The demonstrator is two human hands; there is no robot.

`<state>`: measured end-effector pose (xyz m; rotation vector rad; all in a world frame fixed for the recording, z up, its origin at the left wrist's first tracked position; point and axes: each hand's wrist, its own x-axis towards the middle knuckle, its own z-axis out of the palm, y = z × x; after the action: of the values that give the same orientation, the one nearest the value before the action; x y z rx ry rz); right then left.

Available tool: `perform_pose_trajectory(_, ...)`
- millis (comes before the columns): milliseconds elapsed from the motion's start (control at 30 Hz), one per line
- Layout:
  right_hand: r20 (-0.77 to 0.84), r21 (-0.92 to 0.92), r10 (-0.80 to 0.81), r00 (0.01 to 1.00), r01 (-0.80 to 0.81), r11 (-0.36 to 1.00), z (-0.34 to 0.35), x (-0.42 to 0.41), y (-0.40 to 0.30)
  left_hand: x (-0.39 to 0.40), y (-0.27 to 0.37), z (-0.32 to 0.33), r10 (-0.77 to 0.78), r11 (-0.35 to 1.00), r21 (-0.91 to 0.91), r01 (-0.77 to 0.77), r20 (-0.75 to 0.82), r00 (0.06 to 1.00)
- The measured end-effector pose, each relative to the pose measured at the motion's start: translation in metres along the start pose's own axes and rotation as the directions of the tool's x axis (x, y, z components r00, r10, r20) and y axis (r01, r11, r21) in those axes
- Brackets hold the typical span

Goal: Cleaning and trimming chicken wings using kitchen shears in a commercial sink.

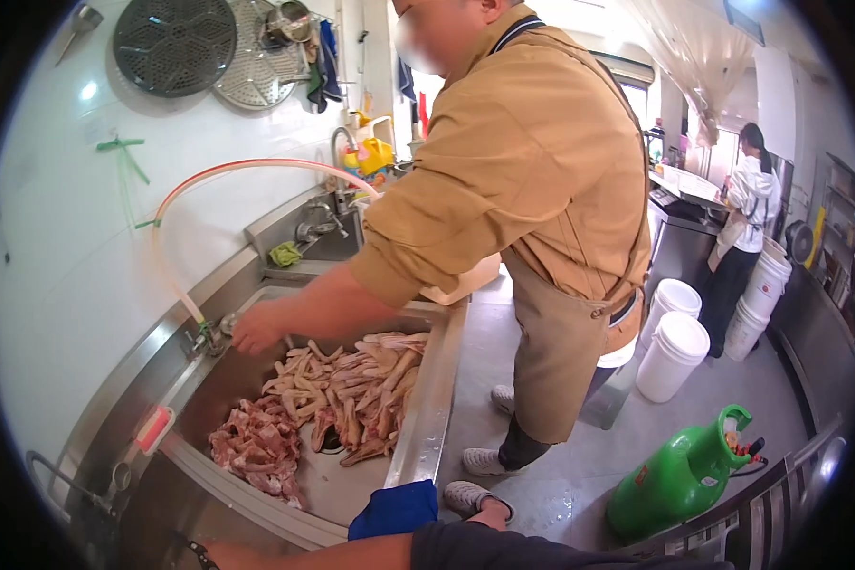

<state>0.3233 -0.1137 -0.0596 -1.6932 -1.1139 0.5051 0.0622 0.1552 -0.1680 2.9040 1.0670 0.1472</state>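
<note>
My right forearm stretches left along the bottom edge from a dark sleeve. What shows of my right hand (222,555) is mostly cut off and dim, beside a black band-like thing (201,556), over the near steel basin (149,491). Whether it holds anything is hidden. My left hand is out of view. Beyond a divider, a second steel sink (360,484) holds two raw piles: pinkish bony meat (256,445) and long pale poultry pieces (360,385). A blue cloth (395,509) hangs over its near right corner, close to my forearm.
A co-worker in a tan jacket (506,157) reaches across the sink towards a tap fitting (217,338) with a hose (256,164). A pink-and-white brush (154,429) lies by the wall. White buckets (673,356), a green gas cylinder (673,477) and another person (749,192) are rightwards.
</note>
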Motion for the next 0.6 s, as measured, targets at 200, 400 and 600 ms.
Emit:
perform_pose_trajectory(200,0.085,0.044,-0.098,0.992,0.094,0.995,0.011,-0.019,-0.027,-0.118,0.053,-0.158,-0.091,0.341,-0.844,0.413,0.408,0.908)
perform_pose_trajectory(400,0.112,0.175,-0.525,0.844,0.503,0.846,0.028,-0.024,0.002,-0.127,0.077,-0.152,-0.346,-0.637,-0.741,0.212,0.521,0.781)
perform_pose_trajectory(600,0.582,0.343,0.031,0.813,-0.28,0.897,-0.011,-0.027,-0.051,-0.115,0.074,-0.158,0.025,-0.592,-0.649,0.478,0.578,0.816)
